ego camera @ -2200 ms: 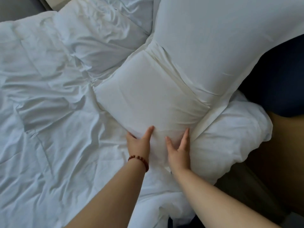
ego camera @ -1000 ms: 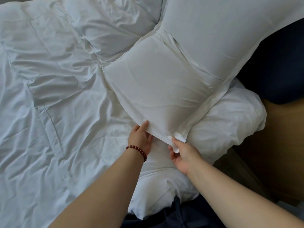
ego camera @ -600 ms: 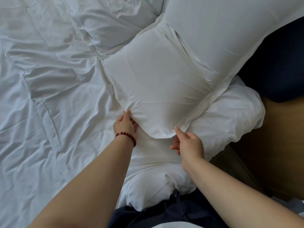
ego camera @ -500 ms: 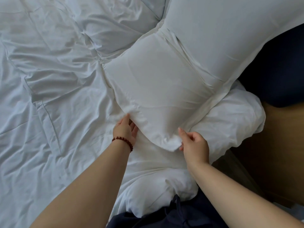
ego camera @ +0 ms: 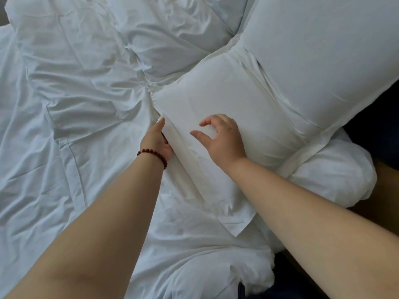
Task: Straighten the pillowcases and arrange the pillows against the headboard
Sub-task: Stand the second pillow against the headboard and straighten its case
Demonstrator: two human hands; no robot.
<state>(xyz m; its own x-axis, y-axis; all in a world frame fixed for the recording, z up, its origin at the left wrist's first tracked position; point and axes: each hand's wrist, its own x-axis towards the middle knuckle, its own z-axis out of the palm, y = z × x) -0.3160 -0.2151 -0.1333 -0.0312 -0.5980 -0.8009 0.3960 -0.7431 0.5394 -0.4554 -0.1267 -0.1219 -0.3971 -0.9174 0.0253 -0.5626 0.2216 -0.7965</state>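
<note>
On the left of the bed, a crumpled white duvet (ego camera: 75,104) spreads out in deep folds. The left hand (ego camera: 156,141), with a dark red bead bracelet (ego camera: 153,155) at the wrist, lies along the left edge of the near pillow (ego camera: 226,93). One finger points straight up the seam and the others go under the fabric, so whether its grip is closed on the edge cannot be told. The near pillow lies slantwise on the duvet at the middle of the view. The loose, flat end of its pillowcase (ego camera: 235,221) points toward the person. The right hand (ego camera: 222,139) is over the top of this pillow with fingers spread and lightly bent, its grip released and holding nothing. Farther right, a larger second pillow (ego camera: 323,50) overlaps the near pillow's far end. Below it a bunched mound of duvet bulges past the bed's right side, next to a dark surface (ego camera: 384,126) that is too dim to identify.
</note>
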